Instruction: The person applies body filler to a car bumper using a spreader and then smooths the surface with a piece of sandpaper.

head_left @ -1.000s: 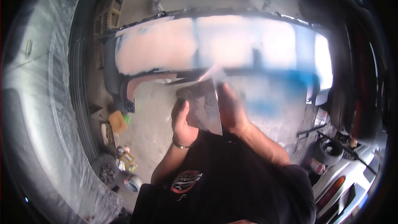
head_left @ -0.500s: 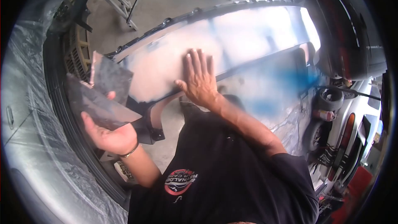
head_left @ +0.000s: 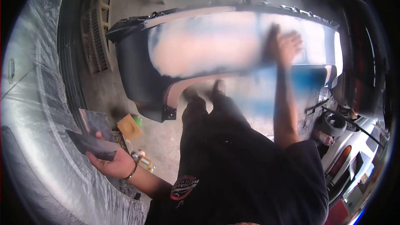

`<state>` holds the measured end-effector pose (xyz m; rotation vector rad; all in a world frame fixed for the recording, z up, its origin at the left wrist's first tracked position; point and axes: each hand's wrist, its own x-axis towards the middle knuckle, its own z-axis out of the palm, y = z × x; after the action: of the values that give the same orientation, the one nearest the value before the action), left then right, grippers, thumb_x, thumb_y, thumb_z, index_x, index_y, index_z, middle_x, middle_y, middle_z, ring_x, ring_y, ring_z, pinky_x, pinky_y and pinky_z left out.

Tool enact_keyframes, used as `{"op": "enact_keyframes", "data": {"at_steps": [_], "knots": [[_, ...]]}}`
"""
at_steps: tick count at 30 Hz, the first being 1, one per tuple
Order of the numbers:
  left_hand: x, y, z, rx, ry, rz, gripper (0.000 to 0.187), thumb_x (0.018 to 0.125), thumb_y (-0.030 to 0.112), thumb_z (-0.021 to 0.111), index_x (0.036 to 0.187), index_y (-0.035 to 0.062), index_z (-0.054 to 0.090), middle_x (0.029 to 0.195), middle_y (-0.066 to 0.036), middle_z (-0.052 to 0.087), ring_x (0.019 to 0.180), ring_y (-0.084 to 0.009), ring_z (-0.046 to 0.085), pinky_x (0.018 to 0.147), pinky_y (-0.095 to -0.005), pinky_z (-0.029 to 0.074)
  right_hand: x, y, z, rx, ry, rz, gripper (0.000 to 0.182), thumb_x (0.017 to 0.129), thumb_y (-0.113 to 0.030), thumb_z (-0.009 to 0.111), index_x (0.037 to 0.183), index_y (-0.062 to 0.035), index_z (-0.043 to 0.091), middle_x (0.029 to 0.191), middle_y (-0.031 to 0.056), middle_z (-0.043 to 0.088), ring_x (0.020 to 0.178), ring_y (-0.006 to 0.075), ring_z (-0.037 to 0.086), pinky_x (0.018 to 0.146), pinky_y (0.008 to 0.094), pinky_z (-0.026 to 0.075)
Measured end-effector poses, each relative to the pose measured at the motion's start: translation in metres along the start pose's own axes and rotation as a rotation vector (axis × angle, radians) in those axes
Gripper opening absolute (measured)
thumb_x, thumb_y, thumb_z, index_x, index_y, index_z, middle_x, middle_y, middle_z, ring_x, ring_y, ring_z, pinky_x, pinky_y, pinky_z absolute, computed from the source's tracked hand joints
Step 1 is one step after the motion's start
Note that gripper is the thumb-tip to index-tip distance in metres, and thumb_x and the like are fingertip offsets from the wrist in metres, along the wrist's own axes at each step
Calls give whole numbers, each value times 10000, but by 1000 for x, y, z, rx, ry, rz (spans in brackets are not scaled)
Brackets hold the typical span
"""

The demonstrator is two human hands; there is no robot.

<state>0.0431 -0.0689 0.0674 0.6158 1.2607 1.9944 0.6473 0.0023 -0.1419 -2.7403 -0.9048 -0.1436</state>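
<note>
The car bumper (head_left: 216, 46) stretches across the far side, pale and dull over most of its face, dark at its left end, with a blue patch low on the right. The right hand (head_left: 287, 46), blurred, lies flat with fingers spread on the bumper's upper right, while the left hand (head_left: 110, 164), near and to the left, grips two dark flat spreader plates (head_left: 93, 135). Small cans (head_left: 143, 160), contents unclear, stand on the floor (head_left: 158, 137) just beside that hand
</note>
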Motion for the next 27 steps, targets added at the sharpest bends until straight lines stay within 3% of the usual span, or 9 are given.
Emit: {"op": "enact_keyframes", "data": {"at_steps": [8,10,13,17,20,22,25,26,27], "knots": [[46,1,-32,-131,-77,-165,542,1163,282,424,1581,-54,503,1563,-196,591,1224,-307,689,1204,-440,465,-187,-195,-5,43,-42,-306,1184,1049,-831,338,1704,137,147,1771,404,123,1658,564,116,1356,643,116],[57,1,-47,-134,-85,-198,550,1162,297,419,1571,-59,518,1527,-197,619,1168,-317,710,1192,-443,471,-224,-231,-10,174,48,-382,1072,1078,-687,470,1640,203,271,1703,443,277,1619,602,218,1333,663,163],[64,-7,-51,-144,-121,-273,559,1160,323,427,1539,-70,542,1490,-200,654,1171,-348,720,1144,-459,503,-272,-275,-24,-34,-151,-477,1085,1090,-739,302,1696,153,186,1785,368,160,1672,543,78,1359,617,55],[70,-33,-37,-279,-131,-473,555,1164,347,421,1517,-58,562,1487,-197,658,1234,-380,705,1110,-513,540,-308,-276,-42,204,-213,-604,1007,1112,-706,356,1707,99,247,1787,339,191,1672,523,122,1359,610,96],[59,-55,-19,-335,-350,-611,529,1142,436,516,1472,42,638,1404,-147,710,1309,-325,652,1173,-569,473,-320,-245,-95,898,-700,-540,862,1153,-607,406,1709,44,308,1760,290,319,1633,438,310,1332,600,231],[42,-70,-2,-541,-461,-762,485,1156,337,462,1473,2,612,1438,-152,695,1316,-317,672,1104,-517,548,-345,-227,-127,1819,-1186,55,759,1163,-536,459,1704,-14,354,1679,204,474,1521,346,493,1266,541,390],[8,-121,8,-496,-514,-975,361,1076,152,614,1403,6,657,1343,-152,725,1259,-294,695,1082,-469,560,-352,-197,-136,1719,-1062,222,716,1162,-496,491,1680,-16,376,1583,164,559,1406,286,586,1167,477,507],[-12,-131,17,-503,-505,-970,361,1076,152,614,1403,6,657,1343,-152,725,1259,-294,695,1082,-469,560,-346,-188,-151,1693,-1012,281,437,1167,-445,543,1280,-51,693,1139,28,723,1000,150,701,887,338,585],[-31,-140,25,-255,-698,-644,278,1051,93,649,1305,-4,708,1213,-129,732,1127,-264,689,967,-409,550,-341,-181,-155,1769,-972,330,417,1169,-407,546,1300,-36,686,1169,50,724,1038,158,701,909,344,586]]}}
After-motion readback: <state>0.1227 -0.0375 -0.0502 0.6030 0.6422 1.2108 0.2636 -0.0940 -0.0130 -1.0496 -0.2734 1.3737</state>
